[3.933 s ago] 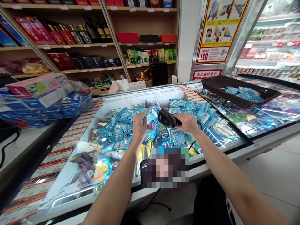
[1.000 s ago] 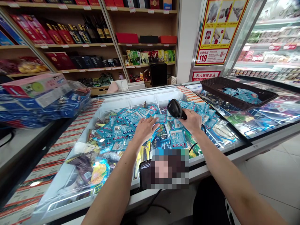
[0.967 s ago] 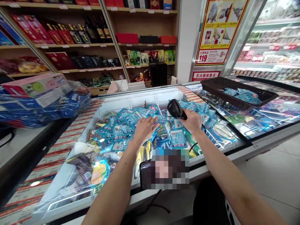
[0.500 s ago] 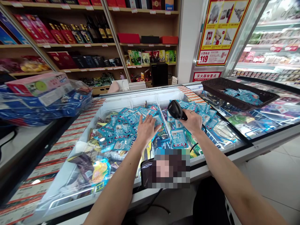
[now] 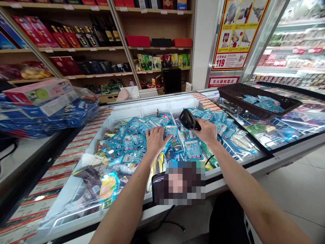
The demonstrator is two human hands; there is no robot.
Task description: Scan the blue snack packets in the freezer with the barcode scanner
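Wooden wall shelving (image 5: 76,49) stands behind the chest freezer (image 5: 122,112), carrying bottled wine (image 5: 103,32), red gift boxes (image 5: 138,41) and green and yellow packaged goods (image 5: 154,62), with a black box-shaped unit (image 5: 172,79) on the lowest visible shelf at right. At left, a shrink-wrapped stack of blue packs (image 5: 50,113) lies under a pink-topped carton (image 5: 39,93) on a counter (image 5: 22,159). At right, a black woven tray (image 5: 259,100) of blue sachets rests on the freezer's glass top, below a red-and-yellow poster (image 5: 238,35), a red fire-extinguisher sign (image 5: 223,81) and a refrigerated display case (image 5: 291,51).
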